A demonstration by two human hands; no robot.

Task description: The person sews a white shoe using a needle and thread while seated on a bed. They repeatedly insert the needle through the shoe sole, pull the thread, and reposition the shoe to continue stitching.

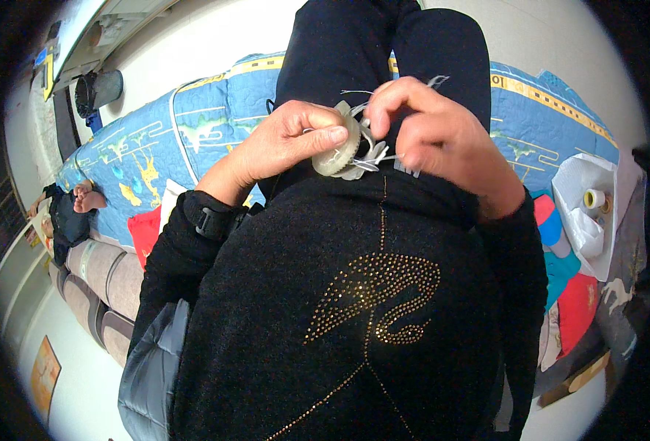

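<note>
Between thumb and fingers, my left hand [284, 143] grips a pale, translucent round piece with a ridged rim [336, 156], held over my lap. Thin white petal-like pieces [373, 154] hang at its right side, joined with white thread. My right hand [442, 132] is close beside it, fingers curled and slightly blurred. White thread [387, 158] runs from the pieces to its fingertips, and loose ends stick out above the knuckles. The exact hold of the right fingertips is partly hidden.
A blue patterned quilt [148, 147] spreads beneath me. On the right stand a white box [602, 184] with a yellow-and-white roll inside, and a red cushion [579, 312]. At left are a person's bare foot [87, 198], grey cushions [104, 275] and a grey bin [107, 88].
</note>
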